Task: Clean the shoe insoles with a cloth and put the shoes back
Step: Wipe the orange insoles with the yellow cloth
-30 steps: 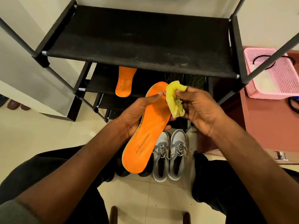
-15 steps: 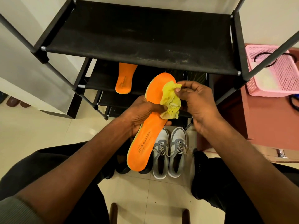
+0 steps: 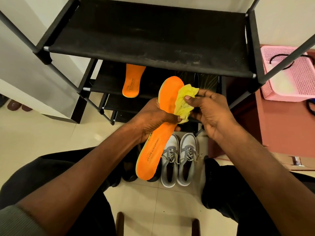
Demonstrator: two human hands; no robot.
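My left hand (image 3: 153, 119) grips an orange insole (image 3: 154, 152) around its middle, toe end pointing up toward the rack. My right hand (image 3: 208, 113) holds a crumpled yellow cloth (image 3: 185, 103) against the insole's upper right edge, thumb on top of the cloth. A second orange insole (image 3: 132, 81) lies on the rack's second shelf. A pair of grey and white sneakers (image 3: 179, 159) stands on the floor below my hands, toes toward the rack. Dark shoes sit partly hidden behind the held insole.
A black shoe rack (image 3: 153, 36) with several fabric shelves stands in front of me. A pink perforated basket (image 3: 289, 74) rests on a reddish-brown surface (image 3: 281, 130) at right. Brown footwear (image 3: 16, 105) lies far left on the cream tiled floor.
The cloth has slid from the insole's toe down along its right edge. My left hand has kept its hold on the insole, which now stands a little more upright.
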